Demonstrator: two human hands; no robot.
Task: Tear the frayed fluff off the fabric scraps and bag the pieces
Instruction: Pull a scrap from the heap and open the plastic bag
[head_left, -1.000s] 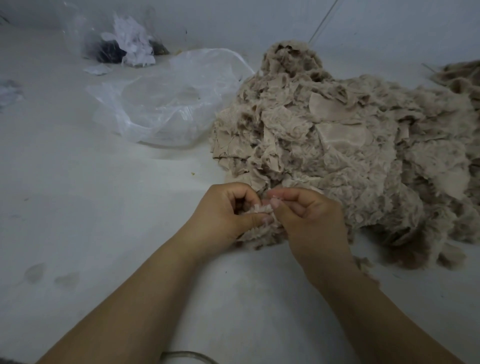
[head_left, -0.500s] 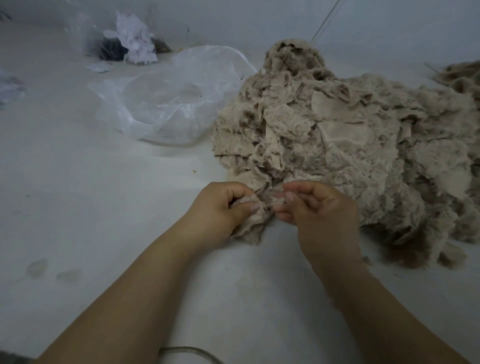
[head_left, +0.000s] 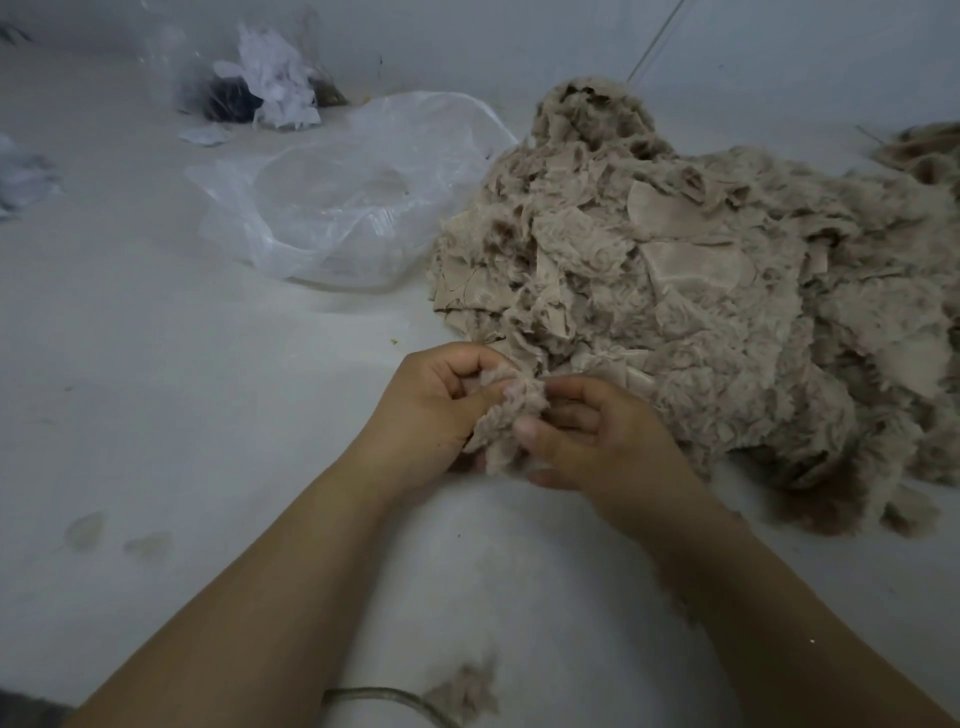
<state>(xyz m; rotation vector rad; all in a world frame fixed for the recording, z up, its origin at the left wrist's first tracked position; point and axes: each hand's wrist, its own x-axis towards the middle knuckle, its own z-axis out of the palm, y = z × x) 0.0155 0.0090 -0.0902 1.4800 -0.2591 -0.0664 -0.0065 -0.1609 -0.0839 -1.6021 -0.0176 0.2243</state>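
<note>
Both hands now sit a little lower and closer together than half a second ago, and the scrap between them is more bunched up.

On the white table (head_left: 156, 389), the big heap of beige fabric scraps (head_left: 701, 291) fills the far right part and reaches to the right edge. To its left, toward the far middle, lies the clear plastic bag (head_left: 337, 208), with its mouth open and facing up. A second clear bag with white and dark scraps (head_left: 260, 78) stands near the far left corner. One small tuft of fluff (head_left: 462, 691) lies near the front edge, beside a thin cord (head_left: 374, 696).

The left hand (head_left: 431, 410) grips the plush scrap (head_left: 506, 426) with curled fingers, and the right hand (head_left: 597, 441) pinches the same scrap with thumb and fingers. The scrap is held just in front of the heap, above the table.

I judge that the tearing step is in hand: the fluff is being pulled from the scrap edge. The next move probably needs a firm hold by one hand while the other pulls away, and then a reach to the far left into the open bag.
</note>
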